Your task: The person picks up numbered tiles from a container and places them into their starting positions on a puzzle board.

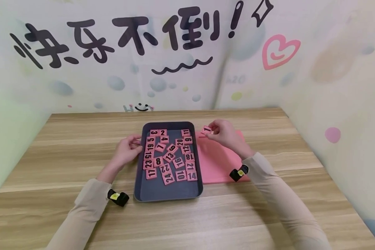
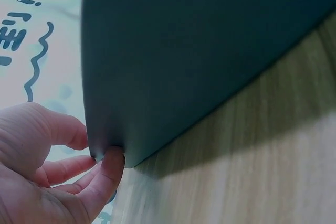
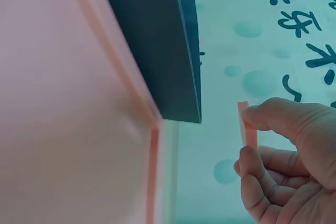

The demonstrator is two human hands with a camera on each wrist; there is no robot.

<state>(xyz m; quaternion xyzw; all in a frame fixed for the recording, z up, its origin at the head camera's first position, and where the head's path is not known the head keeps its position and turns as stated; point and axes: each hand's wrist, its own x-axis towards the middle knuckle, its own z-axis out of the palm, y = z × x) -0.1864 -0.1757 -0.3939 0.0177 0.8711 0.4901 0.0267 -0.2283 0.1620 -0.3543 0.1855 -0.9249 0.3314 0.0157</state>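
Observation:
In the head view my right hand pinches a pink tile marked 1 between thumb and fingers, above the far left part of a pink board. The right wrist view shows that tile edge-on in the hand. My left hand touches the outer left wall of a dark grey tray, its fingers fairly straight. Close up, the left hand has its fingertips against the tray wall. Inside the tray lie many pink number tiles, loosely spread at various angles.
The tray stands beside the board, whose left edge meets or lies under the tray's right side; I cannot tell which. Both are on a wood-grain table. A printed wall rises behind the table's far edge.

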